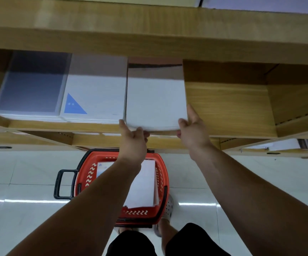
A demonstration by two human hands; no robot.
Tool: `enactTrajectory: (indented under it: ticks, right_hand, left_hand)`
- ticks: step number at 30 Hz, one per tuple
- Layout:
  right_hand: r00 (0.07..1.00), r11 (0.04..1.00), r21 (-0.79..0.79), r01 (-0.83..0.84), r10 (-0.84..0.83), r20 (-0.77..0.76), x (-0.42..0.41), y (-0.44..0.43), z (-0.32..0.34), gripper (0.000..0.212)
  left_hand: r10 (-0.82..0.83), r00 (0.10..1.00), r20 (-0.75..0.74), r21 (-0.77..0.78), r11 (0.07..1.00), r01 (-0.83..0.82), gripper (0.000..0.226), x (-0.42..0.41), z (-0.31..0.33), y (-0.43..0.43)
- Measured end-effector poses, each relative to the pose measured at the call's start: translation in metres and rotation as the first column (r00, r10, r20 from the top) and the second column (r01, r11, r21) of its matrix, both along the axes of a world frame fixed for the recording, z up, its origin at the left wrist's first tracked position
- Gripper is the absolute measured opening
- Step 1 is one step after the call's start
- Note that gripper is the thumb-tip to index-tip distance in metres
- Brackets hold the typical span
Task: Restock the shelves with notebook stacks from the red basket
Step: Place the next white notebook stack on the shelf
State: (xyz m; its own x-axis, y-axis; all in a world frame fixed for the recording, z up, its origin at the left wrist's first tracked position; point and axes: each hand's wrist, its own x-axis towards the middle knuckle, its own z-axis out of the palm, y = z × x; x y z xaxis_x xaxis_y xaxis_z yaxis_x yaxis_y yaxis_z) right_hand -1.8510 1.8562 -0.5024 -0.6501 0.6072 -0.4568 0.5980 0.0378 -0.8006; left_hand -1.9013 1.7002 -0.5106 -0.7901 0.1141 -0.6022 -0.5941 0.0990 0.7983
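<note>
While the left hand [132,134] and right hand [192,130] gripped the white stack [155,100] by its near corners on the shelf [229,111], a triangle stack [95,97] sat just beside it at nine o'clock, and the basket [160,174] sat at six.

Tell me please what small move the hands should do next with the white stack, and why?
Probably push the white stack a little deeper onto the shelf, then let go. The left hand and the right hand both hold its front corners, and its front edge lies further forward than the stack with the blue triangle beside it. More notebooks wait in the red basket.
</note>
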Motion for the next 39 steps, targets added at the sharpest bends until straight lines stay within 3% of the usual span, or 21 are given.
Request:
enactTrajectory:
  ticks: [7,9,11,12,14,16,20,24,27,32,35,37,39]
  right_hand:
    - [0.994,0.990,0.096,-0.105,0.104,0.019,-0.008,0.006,-0.001,0.058]
    - [0.991,0.985,0.104,-0.136,0.135,0.018,-0.001,0.013,0.001,0.062]
    - [0.987,0.968,0.193,-0.159,0.151,0.051,0.006,0.016,0.003,0.070]
    - [0.988,0.960,0.233,-0.155,0.148,0.051,0.009,0.016,0.004,0.076]
    - [0.983,0.953,0.241,-0.185,0.185,0.023,0.010,0.011,0.003,0.094]
    - [0.957,0.915,0.284,-0.287,0.289,0.036,0.008,0.007,-0.005,0.109]
    - [0.903,0.781,0.455,-0.429,0.374,0.209,-0.012,0.015,-0.013,0.110]
    - [0.844,0.643,0.548,-0.535,0.437,0.311,-0.031,0.027,-0.013,0.106]
    - [0.817,0.583,0.575,-0.575,0.455,0.355,-0.034,0.029,-0.015,0.104]
    - [0.838,0.605,0.582,-0.544,0.434,0.332,-0.033,0.022,-0.017,0.103]
    - [0.907,0.738,0.529,-0.419,0.364,0.211,-0.020,0.005,-0.018,0.110]
    - [0.957,0.811,0.514,-0.280,0.279,0.081,0.005,-0.015,-0.022,0.113]
    - [0.980,0.828,0.537,-0.162,0.199,-0.011,0.038,-0.041,-0.036,0.104]
  left_hand:
    - [0.025,0.993,0.117,0.154,0.987,-0.043,0.070,0.006,0.002,-0.004]
    - [0.014,0.996,0.083,0.100,0.995,-0.022,0.068,0.015,0.010,-0.008]
    - [-0.111,0.990,-0.088,-0.137,0.986,0.098,0.055,0.020,0.018,-0.013]
    - [-0.216,0.951,-0.220,-0.318,0.938,0.139,0.047,0.020,0.020,-0.017]
    - [-0.443,0.769,-0.460,-0.615,0.784,0.085,0.044,0.008,0.019,-0.027]
    - [-0.640,0.569,-0.516,-0.793,0.608,-0.036,0.059,-0.015,0.014,-0.033]
    - [-0.893,0.432,-0.123,-0.980,0.177,0.087,0.099,-0.063,0.006,-0.035]
    - [-0.957,0.283,-0.062,-0.990,0.096,0.105,0.090,-0.089,-0.001,-0.038]
    - [-0.968,0.252,0.001,-0.994,0.027,0.110,0.088,-0.099,-0.001,-0.037]
    - [-0.966,0.258,-0.018,-0.991,0.051,0.121,0.085,-0.094,-0.001,-0.038]
    - [-0.944,0.323,-0.068,-0.989,0.106,0.102,0.091,-0.075,0.000,-0.040]
    - [-0.925,0.320,-0.203,-0.973,0.227,0.039,0.088,-0.051,0.000,-0.054]
    - [-0.854,0.294,-0.430,-0.896,0.443,-0.024,0.071,-0.021,-0.014,-0.078]
